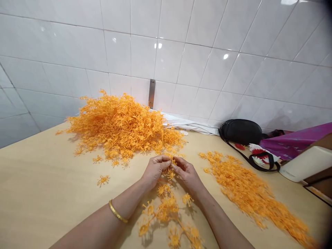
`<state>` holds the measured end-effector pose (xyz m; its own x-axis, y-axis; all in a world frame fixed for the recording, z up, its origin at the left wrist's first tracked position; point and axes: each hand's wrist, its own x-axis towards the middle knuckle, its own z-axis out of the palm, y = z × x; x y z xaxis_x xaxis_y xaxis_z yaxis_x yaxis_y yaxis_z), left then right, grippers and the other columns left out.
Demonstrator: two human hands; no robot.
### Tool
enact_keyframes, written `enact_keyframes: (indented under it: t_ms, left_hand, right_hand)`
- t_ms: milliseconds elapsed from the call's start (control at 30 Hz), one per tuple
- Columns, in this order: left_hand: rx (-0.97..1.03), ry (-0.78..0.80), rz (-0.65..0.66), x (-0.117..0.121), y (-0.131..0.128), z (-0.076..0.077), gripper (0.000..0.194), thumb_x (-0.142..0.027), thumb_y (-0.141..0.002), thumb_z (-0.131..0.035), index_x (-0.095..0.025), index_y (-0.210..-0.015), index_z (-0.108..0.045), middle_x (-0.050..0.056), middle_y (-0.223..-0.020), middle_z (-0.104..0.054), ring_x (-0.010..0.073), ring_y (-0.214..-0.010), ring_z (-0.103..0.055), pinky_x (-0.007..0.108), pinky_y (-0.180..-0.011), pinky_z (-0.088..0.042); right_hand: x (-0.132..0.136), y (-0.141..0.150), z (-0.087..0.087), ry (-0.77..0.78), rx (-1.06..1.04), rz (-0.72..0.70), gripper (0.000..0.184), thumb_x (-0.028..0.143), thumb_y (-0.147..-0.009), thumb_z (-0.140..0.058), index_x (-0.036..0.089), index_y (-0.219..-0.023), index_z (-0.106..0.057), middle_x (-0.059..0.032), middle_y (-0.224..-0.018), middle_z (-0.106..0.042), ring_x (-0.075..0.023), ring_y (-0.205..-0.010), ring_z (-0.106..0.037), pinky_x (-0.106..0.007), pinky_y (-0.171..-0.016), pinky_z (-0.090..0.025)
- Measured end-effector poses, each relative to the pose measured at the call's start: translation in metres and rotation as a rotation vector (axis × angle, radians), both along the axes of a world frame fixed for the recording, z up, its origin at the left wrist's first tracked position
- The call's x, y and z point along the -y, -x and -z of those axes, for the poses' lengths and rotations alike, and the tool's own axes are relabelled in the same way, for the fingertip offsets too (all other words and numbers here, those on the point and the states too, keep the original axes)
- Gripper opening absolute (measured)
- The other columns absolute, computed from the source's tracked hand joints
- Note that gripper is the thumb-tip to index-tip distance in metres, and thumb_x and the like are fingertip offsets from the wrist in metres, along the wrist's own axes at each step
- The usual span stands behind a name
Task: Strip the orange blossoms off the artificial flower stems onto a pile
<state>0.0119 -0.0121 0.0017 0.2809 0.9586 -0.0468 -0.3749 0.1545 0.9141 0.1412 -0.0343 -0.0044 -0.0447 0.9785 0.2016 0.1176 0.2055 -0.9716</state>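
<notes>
My left hand [157, 169] and my right hand [185, 170] meet over the middle of the table, fingertips nearly touching. Both are closed in a pinch on a sprig of orange plastic flower pieces [170, 174], one hand at each side of it. The exact spot they grip is partly covered by the fingers. From below the hands, more of the orange spidery blossoms [167, 207] trail along stems towards me, between my forearms. A gold bangle [117, 211] circles my left wrist.
Behind my left hand rises a big heap of orange flower pieces [121, 124]. A flatter pile of orange pieces [246, 188] runs along the right. One loose blossom [103, 180] lies to the left. Further right are a black bag [241, 131], purple cloth [287, 141] and a cream-coloured object [308, 164].
</notes>
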Motion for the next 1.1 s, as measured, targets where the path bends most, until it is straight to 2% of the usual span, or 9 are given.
enact_keyframes:
  t_ms: [167, 333, 433, 533, 600, 700, 767, 933, 1100]
  left_hand:
    - [-0.127, -0.063, -0.033, 0.001, 0.000, -0.001, 0.014, -0.024, -0.054, -0.065, -0.014, -0.061, -0.059, -0.003, -0.049, -0.049, 0.0067, -0.045, -0.040, 0.020, -0.047, -0.031]
    - [-0.278, -0.211, -0.034, 0.000, 0.002, -0.002, 0.012, -0.024, -0.058, -0.061, -0.013, -0.055, -0.058, -0.002, -0.049, -0.049, 0.0079, -0.048, -0.040, 0.021, -0.049, -0.030]
    - [-0.315, -0.241, 0.007, 0.000, 0.001, -0.001, 0.019, -0.030, -0.061, -0.059, -0.012, -0.057, -0.059, -0.001, -0.050, -0.049, 0.0084, -0.048, -0.039, 0.021, -0.048, -0.029]
    - [-0.337, -0.244, -0.003, -0.001, -0.003, 0.002, 0.022, -0.033, -0.064, -0.057, -0.012, -0.059, -0.060, -0.001, -0.050, -0.049, 0.0084, -0.048, -0.039, 0.022, -0.048, -0.029]
    - [-0.375, -0.284, -0.021, -0.002, -0.007, 0.006, 0.021, -0.032, -0.064, -0.055, -0.013, -0.058, -0.061, -0.001, -0.050, -0.048, 0.0087, -0.048, -0.039, 0.022, -0.048, -0.029]
    - [-0.473, -0.388, -0.076, -0.001, -0.012, 0.010, 0.022, -0.032, -0.066, -0.053, -0.015, -0.054, -0.060, -0.002, -0.048, -0.047, 0.0091, -0.049, -0.040, 0.021, -0.048, -0.029]
    - [-0.526, -0.443, -0.111, 0.000, -0.015, 0.010, 0.022, -0.031, -0.067, -0.051, -0.016, -0.053, -0.060, -0.003, -0.047, -0.047, 0.0094, -0.049, -0.040, 0.021, -0.048, -0.029]
    - [-0.591, -0.518, -0.142, 0.003, -0.017, 0.006, 0.021, -0.030, -0.068, -0.048, -0.019, -0.060, -0.063, -0.002, -0.051, -0.052, 0.0113, -0.053, -0.044, 0.020, -0.048, -0.030]
    - [-0.596, -0.558, -0.139, 0.006, -0.017, 0.003, 0.022, -0.029, -0.070, -0.047, -0.019, -0.059, -0.063, -0.001, -0.052, -0.053, 0.0115, -0.053, -0.045, 0.020, -0.049, -0.031]
  right_hand:
    - [-0.001, -0.007, 0.002, 0.010, -0.028, -0.001, 0.019, 0.035, -0.070, -0.057, 0.016, -0.070, -0.054, 0.0013, -0.066, -0.053, -0.0108, -0.060, -0.047, -0.023, -0.058, -0.038]
    - [0.000, -0.025, -0.006, 0.099, -0.002, -0.072, 0.023, 0.036, -0.070, -0.056, 0.016, -0.062, -0.049, 0.0038, -0.057, -0.044, -0.0081, -0.052, -0.038, -0.021, -0.051, -0.031]
    - [0.001, -0.026, -0.008, 0.066, 0.021, -0.066, 0.022, 0.035, -0.073, -0.052, 0.016, -0.061, -0.047, 0.0040, -0.057, -0.042, -0.0080, -0.052, -0.036, -0.021, -0.050, -0.030]
    - [-0.002, -0.021, -0.004, 0.018, 0.119, 0.044, 0.013, 0.028, -0.072, -0.049, 0.017, -0.064, -0.047, 0.0041, -0.056, -0.042, -0.0091, -0.051, -0.036, -0.021, -0.049, -0.028]
    - [-0.005, -0.017, 0.000, -0.027, 0.237, 0.191, 0.006, 0.022, -0.069, -0.046, 0.018, -0.064, -0.046, 0.0040, -0.055, -0.043, -0.0100, -0.052, -0.036, -0.021, -0.048, -0.026]
    - [-0.008, -0.013, 0.003, -0.126, 0.428, 0.445, 0.007, 0.016, -0.064, -0.042, 0.018, -0.058, -0.042, 0.0036, -0.054, -0.042, -0.0109, -0.053, -0.035, -0.022, -0.048, -0.025]
    - [-0.009, -0.011, 0.002, -0.178, 0.521, 0.549, 0.007, 0.014, -0.062, -0.039, 0.019, -0.056, -0.039, 0.0035, -0.053, -0.041, -0.0112, -0.052, -0.034, -0.022, -0.049, -0.024]
    - [-0.011, -0.006, -0.001, -0.243, 0.642, 0.695, 0.008, 0.016, -0.063, -0.037, 0.020, -0.056, -0.035, 0.0024, -0.055, -0.041, -0.0121, -0.053, -0.033, -0.023, -0.051, -0.024]
    - [-0.015, -0.007, 0.004, -0.240, 0.664, 0.734, 0.013, 0.017, -0.065, -0.037, 0.020, -0.053, -0.033, 0.0023, -0.053, -0.041, -0.0123, -0.051, -0.034, -0.023, -0.050, -0.023]
